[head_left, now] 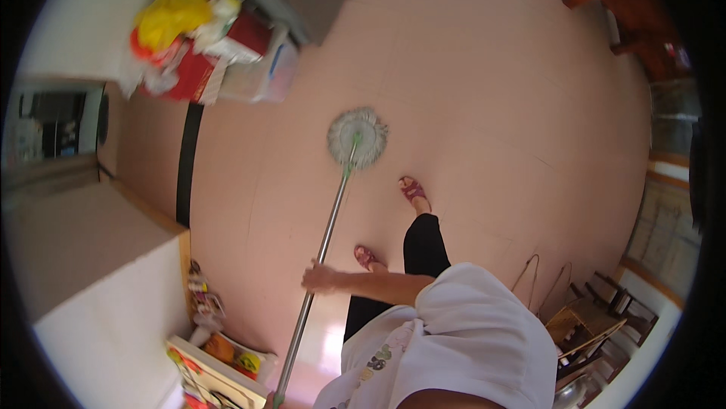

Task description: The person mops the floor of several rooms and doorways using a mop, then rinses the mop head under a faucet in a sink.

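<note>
1. Head view. Right hand point(323, 278) is wrapped around the metal shaft of the mop point(330, 224) partway along, presumably to steer it.
2. Left hand point(269, 401): only a sliver shows at the near edge, by the shaft's upper end; cannot tell its grasp. A second hold there would add leverage.
3. Mop head point(370, 148) sits on the floor point(484, 106), far-left of the sandals point(413, 191); strands splay, probably under pressure.
4. Plastic bin point(261, 80) stands far left, apparently as storage.
</note>
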`<state>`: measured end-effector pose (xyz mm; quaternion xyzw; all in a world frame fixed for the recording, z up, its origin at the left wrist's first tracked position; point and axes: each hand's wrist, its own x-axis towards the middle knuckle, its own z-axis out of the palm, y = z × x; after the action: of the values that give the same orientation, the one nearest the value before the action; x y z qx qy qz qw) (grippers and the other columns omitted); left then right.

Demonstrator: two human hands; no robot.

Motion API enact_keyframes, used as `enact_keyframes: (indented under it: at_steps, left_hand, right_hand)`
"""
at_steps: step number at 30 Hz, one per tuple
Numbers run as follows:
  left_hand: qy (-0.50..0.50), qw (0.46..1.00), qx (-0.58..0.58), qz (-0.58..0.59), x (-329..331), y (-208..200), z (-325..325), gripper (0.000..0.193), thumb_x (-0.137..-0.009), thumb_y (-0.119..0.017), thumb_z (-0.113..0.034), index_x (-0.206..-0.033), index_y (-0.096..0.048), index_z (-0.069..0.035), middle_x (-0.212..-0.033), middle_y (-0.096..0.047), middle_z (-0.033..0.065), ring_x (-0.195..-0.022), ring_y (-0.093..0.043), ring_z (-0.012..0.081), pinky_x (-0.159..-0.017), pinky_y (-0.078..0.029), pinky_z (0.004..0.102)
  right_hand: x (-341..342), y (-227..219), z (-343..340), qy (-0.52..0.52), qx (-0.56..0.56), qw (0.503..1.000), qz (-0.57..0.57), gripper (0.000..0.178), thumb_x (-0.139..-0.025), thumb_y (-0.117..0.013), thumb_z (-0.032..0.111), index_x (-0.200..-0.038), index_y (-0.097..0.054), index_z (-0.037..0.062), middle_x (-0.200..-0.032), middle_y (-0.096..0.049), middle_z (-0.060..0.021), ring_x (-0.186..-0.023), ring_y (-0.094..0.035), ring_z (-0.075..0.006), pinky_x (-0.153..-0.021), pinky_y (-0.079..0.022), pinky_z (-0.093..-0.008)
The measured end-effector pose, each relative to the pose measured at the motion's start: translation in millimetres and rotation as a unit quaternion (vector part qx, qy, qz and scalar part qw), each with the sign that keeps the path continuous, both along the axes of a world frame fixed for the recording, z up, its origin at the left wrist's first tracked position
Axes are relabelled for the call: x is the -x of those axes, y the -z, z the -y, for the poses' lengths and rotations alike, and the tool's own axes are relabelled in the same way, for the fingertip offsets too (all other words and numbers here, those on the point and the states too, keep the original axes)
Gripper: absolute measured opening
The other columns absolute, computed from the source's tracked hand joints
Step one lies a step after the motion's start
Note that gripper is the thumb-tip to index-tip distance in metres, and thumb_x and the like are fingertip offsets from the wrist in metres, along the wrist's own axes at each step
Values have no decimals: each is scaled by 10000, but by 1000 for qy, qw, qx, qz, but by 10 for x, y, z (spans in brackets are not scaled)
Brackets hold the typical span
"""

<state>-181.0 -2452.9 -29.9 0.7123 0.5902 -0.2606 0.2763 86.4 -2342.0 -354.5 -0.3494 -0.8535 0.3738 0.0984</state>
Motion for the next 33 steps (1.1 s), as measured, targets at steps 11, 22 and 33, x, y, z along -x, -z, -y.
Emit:
enact_keyframes:
  at_steps: [11, 22, 33]
  left_hand:
    - [38, 940, -11, 338, -5245, 2127, -2432, 337, -823, -540, -140, -1135, -493, -20, -765, -600, 166, -629, -604, 218, -542, -456, 295]
    - [124, 945, -91, 290, -5923, 2919, -2650, 414, -833, -462, -254, -1216, -349, -146, -728, -580, 259, -673, -552, 454, -596, -441, 531]
    - [55, 986, -66, 142, -983, 1669, -232, 487, -790, -552, -231, -1236, -376, -144, -660, -587, 185, -589, -562, 393, -515, -454, 465]
  right_hand:
    - [-4962, 874, -1621, 501, -67, 833, 225, 257, -760, -557, 180, -1015, -529, 164, -1183, -430, -77, -1193, -334, -245, -955, -257, -482]
    - [-5221, 268, -1492, 471, -72, 838, 266, 302, -797, -509, 137, -1097, -489, 167, -1221, -411, -49, -1196, -332, -201, -912, -325, -438]
    - [-1846, 993, 96, 206, -64, 954, 207, 461, -824, -455, 228, -1272, -346, 235, -1384, -208, -142, -1283, -201, -299, -1010, -213, -478]
